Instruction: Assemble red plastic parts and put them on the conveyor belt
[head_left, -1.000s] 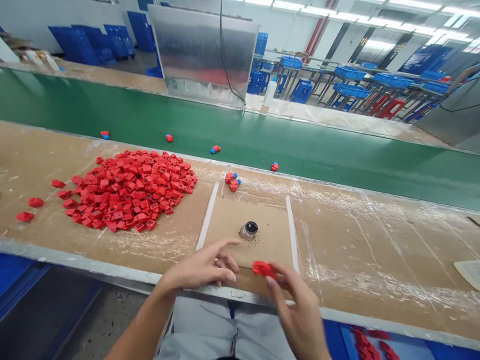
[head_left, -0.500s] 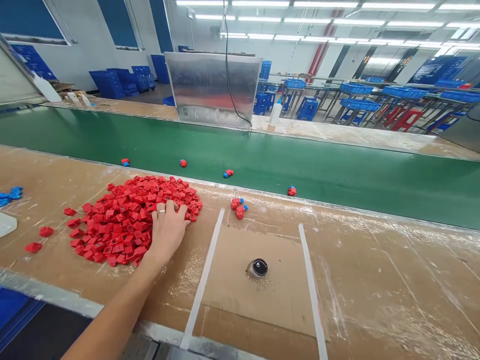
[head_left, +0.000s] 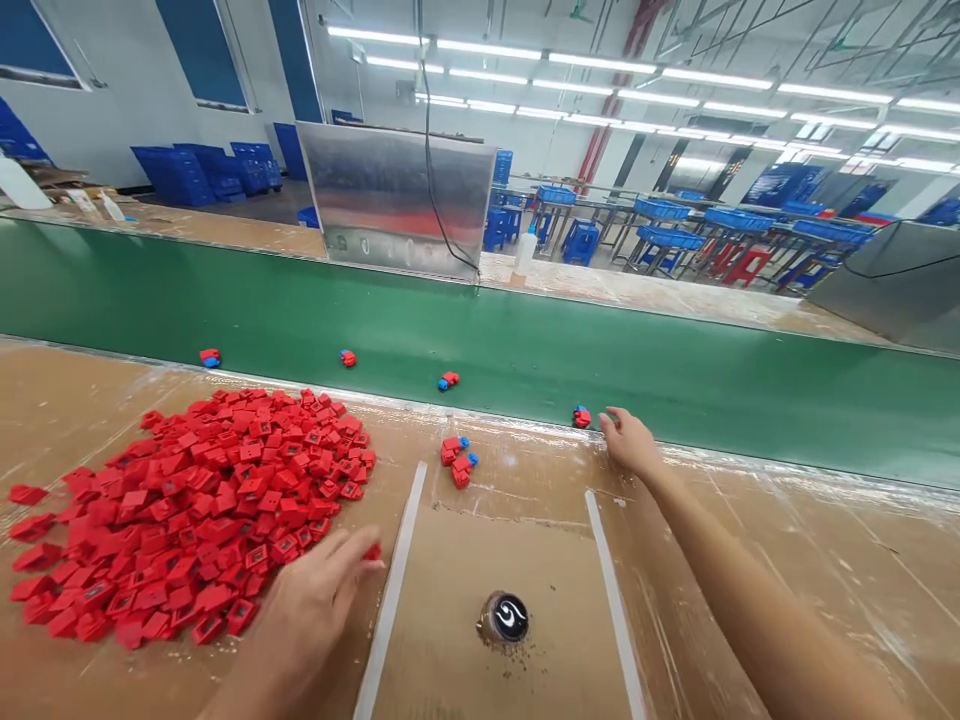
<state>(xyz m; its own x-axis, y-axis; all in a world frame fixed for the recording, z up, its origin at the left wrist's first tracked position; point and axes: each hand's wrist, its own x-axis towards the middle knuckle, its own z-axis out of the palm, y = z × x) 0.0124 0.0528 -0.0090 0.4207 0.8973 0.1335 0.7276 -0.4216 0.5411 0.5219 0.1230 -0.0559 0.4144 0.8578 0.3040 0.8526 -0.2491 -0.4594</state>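
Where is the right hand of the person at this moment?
In the head view, the right hand is at the far edge of the tan bench top, by the green conveyor belt, just right of a small red-and-blue part.

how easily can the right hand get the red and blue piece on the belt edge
Probably easily: the right hand is right beside the red and blue piece, fingers almost touching, nothing between them.
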